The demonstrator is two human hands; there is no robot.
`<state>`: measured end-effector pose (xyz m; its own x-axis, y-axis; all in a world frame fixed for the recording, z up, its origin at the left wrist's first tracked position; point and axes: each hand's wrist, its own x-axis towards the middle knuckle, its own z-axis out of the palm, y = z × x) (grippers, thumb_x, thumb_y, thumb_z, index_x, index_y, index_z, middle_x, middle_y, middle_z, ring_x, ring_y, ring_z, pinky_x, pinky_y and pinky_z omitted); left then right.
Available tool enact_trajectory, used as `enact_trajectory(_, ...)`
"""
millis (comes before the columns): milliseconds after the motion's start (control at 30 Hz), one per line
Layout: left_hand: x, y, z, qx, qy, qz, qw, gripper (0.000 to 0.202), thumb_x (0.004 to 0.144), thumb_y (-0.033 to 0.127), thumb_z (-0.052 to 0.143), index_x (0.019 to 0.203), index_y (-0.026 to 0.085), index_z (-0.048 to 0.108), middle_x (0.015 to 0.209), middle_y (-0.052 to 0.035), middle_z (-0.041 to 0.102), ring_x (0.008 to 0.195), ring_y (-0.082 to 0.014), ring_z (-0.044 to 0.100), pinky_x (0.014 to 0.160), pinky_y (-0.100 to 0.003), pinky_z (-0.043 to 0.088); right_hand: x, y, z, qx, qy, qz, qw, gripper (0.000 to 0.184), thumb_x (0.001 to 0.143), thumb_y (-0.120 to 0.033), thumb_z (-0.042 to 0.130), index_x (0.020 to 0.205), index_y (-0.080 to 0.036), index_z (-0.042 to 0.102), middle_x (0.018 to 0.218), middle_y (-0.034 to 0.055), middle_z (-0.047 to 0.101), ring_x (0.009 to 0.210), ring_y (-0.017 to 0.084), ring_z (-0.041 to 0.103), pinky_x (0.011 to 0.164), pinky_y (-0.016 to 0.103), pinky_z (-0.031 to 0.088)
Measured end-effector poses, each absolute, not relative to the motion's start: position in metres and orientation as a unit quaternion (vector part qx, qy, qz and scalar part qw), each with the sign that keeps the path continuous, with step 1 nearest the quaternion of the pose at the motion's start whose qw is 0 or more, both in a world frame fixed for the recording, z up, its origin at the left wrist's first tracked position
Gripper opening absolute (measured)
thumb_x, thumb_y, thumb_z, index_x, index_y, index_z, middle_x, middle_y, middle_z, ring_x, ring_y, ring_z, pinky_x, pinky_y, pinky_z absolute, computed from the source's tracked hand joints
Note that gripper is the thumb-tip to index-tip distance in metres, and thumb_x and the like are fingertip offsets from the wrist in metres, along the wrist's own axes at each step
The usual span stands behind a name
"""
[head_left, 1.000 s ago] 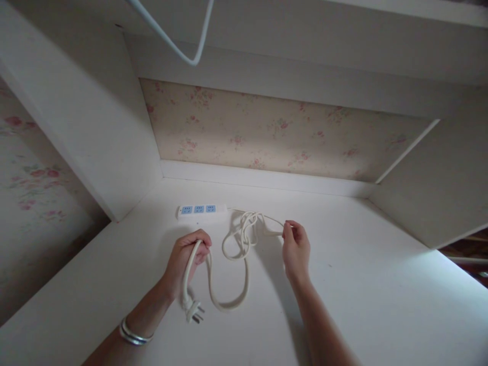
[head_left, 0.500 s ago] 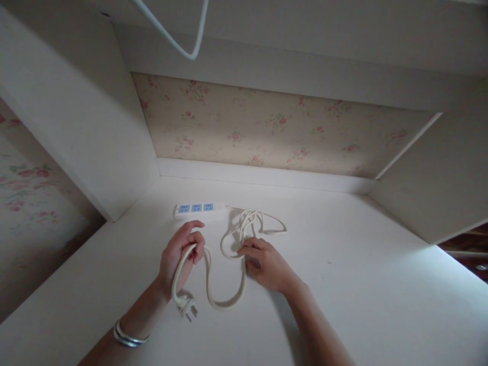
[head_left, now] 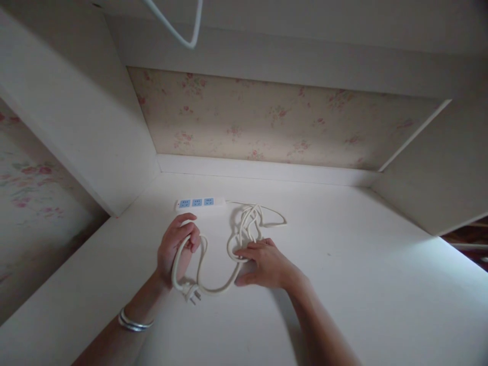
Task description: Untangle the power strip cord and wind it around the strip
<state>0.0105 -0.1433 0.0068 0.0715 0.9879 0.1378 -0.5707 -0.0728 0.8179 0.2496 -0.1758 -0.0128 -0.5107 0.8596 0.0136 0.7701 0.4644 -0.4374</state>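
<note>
A white power strip [head_left: 219, 203] with three blue socket panels lies toward the back of the white desk. Its cream power cord [head_left: 224, 288] runs from the strip's right end into a loose tangle. My left hand [head_left: 178, 244] is closed around the cord near its end, and the three-pin plug [head_left: 191, 293] hangs below the wrist. To the right, my right hand [head_left: 267, 264] rests at the lower side of the tangle. Its fingertips touch a loop of cord, while the thumb is spread away from them.
The white desk surface [head_left: 362, 284] has side panels at left [head_left: 76, 127] and right [head_left: 442, 168]. Floral wallpaper [head_left: 244, 117] covers the back above a low white ledge [head_left: 267, 170]. Overhead, a pale cable [head_left: 171, 28] hangs down in a bend.
My right thumb has come away from the fingers, so the pinch has loosened. The tangle has shifted slightly, and the plug has swung up and to the right.
</note>
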Motion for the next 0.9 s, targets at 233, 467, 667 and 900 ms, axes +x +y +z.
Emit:
enact_trajectory(233, 0.010, -0.142, 0.008, 0.364, 0.282, 0.637, 0.618, 0.018, 0.075, 0.020, 0.065, 0.092, 0.017, 0.062, 0.053, 0.0053, 0.046, 0.051, -0.0078, 0.044, 0.044, -0.018, 0.038, 0.247, -0.174, -0.021, -0.506, -0.839, 0.159, 0.124, 0.052, 0.062, -0.068, 0.073, 0.090, -0.024, 0.065, 0.089, 0.0011, 0.069, 0.088, 0.022, 0.062, 0.083, 0.035, 0.034)
enact_trajectory(467, 0.006, -0.135, 0.010, 0.338, 0.324, 0.637, 0.612, 0.013, 0.073, 0.020, 0.066, 0.086, 0.017, 0.065, 0.048, 0.0061, 0.048, 0.041, -0.0058, 0.040, 0.040, -0.018, 0.034, 0.248, -0.168, -0.023, -0.539, -0.789, 0.155, 0.250, 0.036, 0.088, -0.053, 0.055, 0.105, -0.021, 0.060, 0.097, 0.0072, 0.065, 0.079, 0.019, 0.064, 0.071, 0.029, 0.044)
enact_trajectory(667, 0.006, -0.129, 0.002, 0.394, 0.373, 0.623, 0.563, 0.013, 0.073, 0.022, 0.068, 0.085, 0.017, 0.066, 0.049, 0.0057, 0.050, 0.044, -0.0076, 0.045, 0.044, -0.020, 0.036, 0.244, -0.159, -0.033, -0.513, -0.650, 0.313, 0.465, 0.030, 0.082, -0.043, 0.066, 0.102, -0.021, 0.062, 0.096, 0.0039, 0.067, 0.081, 0.017, 0.067, 0.073, 0.027, 0.050)
enact_trajectory(900, 0.003, -0.123, -0.010, 0.601, 0.522, 0.495, 0.349, 0.016, 0.082, 0.033, 0.059, 0.088, 0.021, 0.067, 0.054, 0.0042, 0.058, 0.055, -0.0126, 0.055, 0.059, -0.023, 0.042, 0.245, -0.152, -0.027, -0.518, -0.475, 0.368, 0.609, 0.037, 0.073, -0.042, 0.073, 0.100, -0.019, 0.063, 0.085, 0.0022, 0.068, 0.071, 0.016, 0.063, 0.069, 0.030, 0.052)
